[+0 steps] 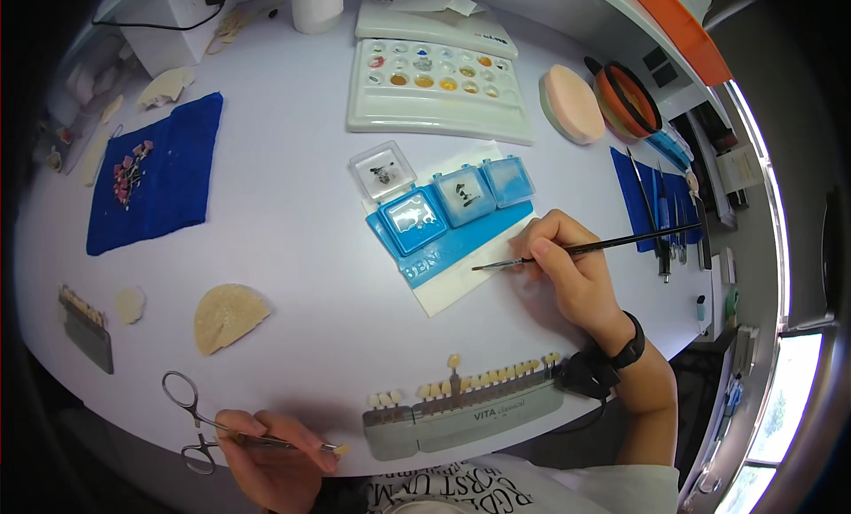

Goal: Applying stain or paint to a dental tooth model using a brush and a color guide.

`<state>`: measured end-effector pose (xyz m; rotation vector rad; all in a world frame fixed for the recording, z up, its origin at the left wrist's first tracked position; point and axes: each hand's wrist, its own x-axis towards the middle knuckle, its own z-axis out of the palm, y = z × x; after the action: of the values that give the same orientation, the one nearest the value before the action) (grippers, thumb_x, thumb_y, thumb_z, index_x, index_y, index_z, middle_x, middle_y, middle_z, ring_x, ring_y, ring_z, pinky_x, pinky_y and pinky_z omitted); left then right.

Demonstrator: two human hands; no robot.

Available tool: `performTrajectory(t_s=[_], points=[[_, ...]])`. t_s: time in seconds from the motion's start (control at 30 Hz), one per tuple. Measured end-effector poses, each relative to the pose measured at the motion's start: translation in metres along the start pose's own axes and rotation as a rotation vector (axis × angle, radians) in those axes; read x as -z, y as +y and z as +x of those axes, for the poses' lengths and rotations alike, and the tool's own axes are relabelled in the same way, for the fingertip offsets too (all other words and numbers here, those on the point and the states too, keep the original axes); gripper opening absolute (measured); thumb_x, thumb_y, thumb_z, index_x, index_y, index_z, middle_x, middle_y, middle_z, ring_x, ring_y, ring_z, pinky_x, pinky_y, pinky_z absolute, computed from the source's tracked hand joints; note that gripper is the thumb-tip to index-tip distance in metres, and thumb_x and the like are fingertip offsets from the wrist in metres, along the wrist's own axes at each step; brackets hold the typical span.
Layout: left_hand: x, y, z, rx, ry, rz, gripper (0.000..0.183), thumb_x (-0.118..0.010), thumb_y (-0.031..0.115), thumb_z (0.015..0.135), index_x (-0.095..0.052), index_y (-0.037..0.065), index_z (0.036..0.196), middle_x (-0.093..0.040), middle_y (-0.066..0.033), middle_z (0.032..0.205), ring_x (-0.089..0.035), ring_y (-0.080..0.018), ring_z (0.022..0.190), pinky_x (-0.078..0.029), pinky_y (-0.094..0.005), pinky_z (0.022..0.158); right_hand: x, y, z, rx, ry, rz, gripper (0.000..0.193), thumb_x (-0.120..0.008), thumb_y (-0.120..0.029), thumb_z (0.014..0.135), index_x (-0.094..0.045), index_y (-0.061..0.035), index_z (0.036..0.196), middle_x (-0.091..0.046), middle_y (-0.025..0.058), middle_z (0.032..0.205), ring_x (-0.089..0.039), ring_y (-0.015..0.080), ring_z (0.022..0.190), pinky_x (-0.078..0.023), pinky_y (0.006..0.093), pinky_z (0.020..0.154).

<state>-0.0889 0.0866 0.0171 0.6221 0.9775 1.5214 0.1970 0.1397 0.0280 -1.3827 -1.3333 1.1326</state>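
Observation:
My left hand (pixel 270 461), near the front edge of the table, is closed around a pair of ring-handled locking forceps (pixel 206 420). A small yellowish tooth crown (pixel 341 449) sits at the forceps' tip. My right hand (pixel 572 279) grips a slim black-handled paintbrush (pixel 620 240) like a pen. Its bristle tip points left, over a white paper pad (pixel 443 292). On that pad rests a blue palette box (pixel 413 221) with hinged lids; one lid is raised, showing a wet, shiny well. Between my hands lies a grey tooth shade guide (pixel 487 424) with a row of tooth-coloured tabs, one standing higher.
A white porcelain palette (pixel 434 115) with coloured wells stands at the back. Left lies a blue cloth (pixel 177 177) bearing small pink-based pieces. A beige disc (pixel 229 319) and a smaller shade guide (pixel 86 330) are nearer. At right are a round sponge (pixel 572 105) and tools on blue cloth (pixel 631 190).

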Motion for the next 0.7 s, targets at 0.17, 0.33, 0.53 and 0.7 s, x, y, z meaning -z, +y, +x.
performTrajectory(t_s=[0.17,0.33,0.53,0.7], points=[[-0.002,0.000,0.000,-0.018,-0.003,0.024,0.029,-0.022,0.033,0.097,-0.036,0.007,0.091,-0.048,-0.0110,0.060,-0.041,-0.0146,0.032,-0.042,-0.0219,0.033,0.002,0.005,-0.003,0.036,-0.014,0.000,0.011,-0.045,-0.009,0.086,-0.049,-0.0014,0.080,-0.050,0.0037,0.072,-0.042,0.0078,0.061,-0.039,0.0282,0.076],[-0.003,0.000,-0.001,0.005,0.042,-0.019,0.030,-0.021,0.033,0.097,-0.035,0.007,0.091,-0.047,-0.0105,0.060,-0.041,-0.0143,0.032,-0.042,-0.0223,0.033,0.008,-0.009,0.002,0.244,-0.084,0.014,0.010,-0.048,-0.007,0.084,-0.053,0.0010,0.082,-0.052,0.0041,0.077,-0.044,0.0078,0.068,-0.037,0.0224,0.063],[-0.001,0.000,0.000,-0.001,-0.014,-0.015,0.030,-0.021,0.033,0.097,-0.035,0.007,0.091,-0.048,-0.0113,0.061,-0.041,-0.0151,0.032,-0.043,-0.0228,0.033,-0.002,-0.034,0.018,0.197,-0.055,-0.021,0.012,-0.053,-0.008,0.082,-0.059,0.0013,0.086,-0.056,0.0068,0.077,-0.053,0.0125,0.073,-0.041,0.0262,0.068],[0.001,0.000,0.002,-0.008,-0.021,-0.026,0.030,-0.020,0.032,0.097,-0.035,0.007,0.090,-0.049,-0.0125,0.061,-0.042,-0.0158,0.032,-0.042,-0.0230,0.032,-0.020,-0.019,0.040,0.269,-0.095,-0.189,0.009,-0.054,-0.006,0.074,-0.061,-0.0015,0.079,-0.056,0.0055,0.074,-0.051,0.0133,0.072,-0.040,0.0256,0.068]])
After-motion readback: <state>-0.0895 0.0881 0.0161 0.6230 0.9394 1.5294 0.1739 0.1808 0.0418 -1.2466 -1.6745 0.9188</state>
